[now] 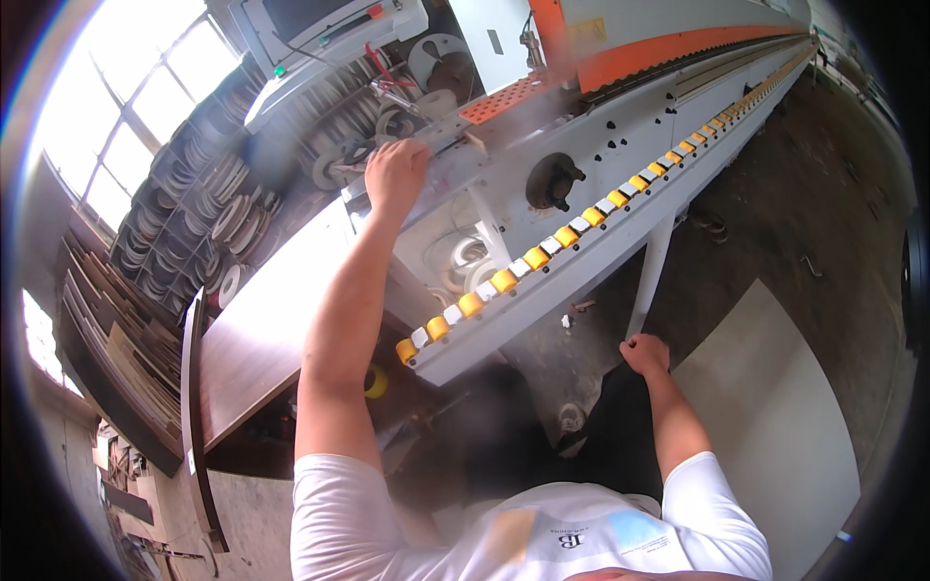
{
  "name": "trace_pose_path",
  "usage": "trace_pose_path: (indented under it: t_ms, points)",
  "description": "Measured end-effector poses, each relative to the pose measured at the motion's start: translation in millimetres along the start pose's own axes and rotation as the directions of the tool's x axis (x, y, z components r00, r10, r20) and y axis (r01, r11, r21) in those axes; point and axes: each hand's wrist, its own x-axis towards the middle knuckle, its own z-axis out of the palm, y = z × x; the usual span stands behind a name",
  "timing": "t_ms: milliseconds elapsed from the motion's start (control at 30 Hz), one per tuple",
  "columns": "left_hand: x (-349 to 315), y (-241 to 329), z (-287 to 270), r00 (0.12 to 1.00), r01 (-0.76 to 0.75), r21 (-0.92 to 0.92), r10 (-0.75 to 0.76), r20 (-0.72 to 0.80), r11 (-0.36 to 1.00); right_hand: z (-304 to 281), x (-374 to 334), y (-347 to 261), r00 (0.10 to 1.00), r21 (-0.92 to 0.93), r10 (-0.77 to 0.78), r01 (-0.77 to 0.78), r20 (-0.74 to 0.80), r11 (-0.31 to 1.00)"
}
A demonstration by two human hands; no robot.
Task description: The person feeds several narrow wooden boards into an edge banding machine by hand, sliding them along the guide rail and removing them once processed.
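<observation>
White shirt [542, 533] fills the foreground. Left hand [394, 174], fingers curled, rests on the machine's infeed [465, 160] near tape rolls [431, 102]; no panel is loaded yet. Right hand [644, 353] hangs fisted, empty, below the rollers [542, 250].

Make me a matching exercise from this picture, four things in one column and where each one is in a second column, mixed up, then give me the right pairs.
Things
1. left hand
2. right hand
3. yellow rollers
4. rolls of edge tape

Places
A. in a row along the long machine's lower rail
B. stacked in shelf compartments beside the window
C. raised onto the machine's infeed end, near the orange perforated plate
D. closed in a fist, low beside the person's hip, above the floor

Pairs: 1-C, 2-D, 3-A, 4-B
</observation>
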Motion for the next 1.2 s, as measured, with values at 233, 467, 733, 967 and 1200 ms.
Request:
trace_pose_path:
  t_ms: [233,467,733,967,1200]
  points:
    - [-21.1,-31.7,-42.8,0.982,0.153,0.127,-0.165,0.088,0.98,-0.5,-7.9,-3.2,1.0,-0.011,-0.001,0.001,0.004,1.0]
    - [-114.2,-116.7,-147.0,0.951,0.226,0.402,-0.291,0.107,0.887,18.1,-1.0,18.3,0.994,-0.002,-0.091,0.091,-0.059,0.996]
    - [-283.9,-221.3,-324.9,0.683,0.319,0.89,-0.73,0.021,0.325,17.5,0.5,18.9,0.984,-0.008,-0.16,0.16,-0.073,0.987]
    - [-362.4,-238.5,-441.2,0.37,0.373,0.921,-0.893,-0.255,-0.108,17.9,-3.5,12.2,0.983,-0.08,-0.17,0.164,-0.073,0.983]
    - [-376.9,-249.0,-478.8,0.079,0.574,0.79,-0.946,-0.314,-0.214,22.4,-6.3,10.4,0.973,-0.098,-0.205,0.195,-0.107,0.976]
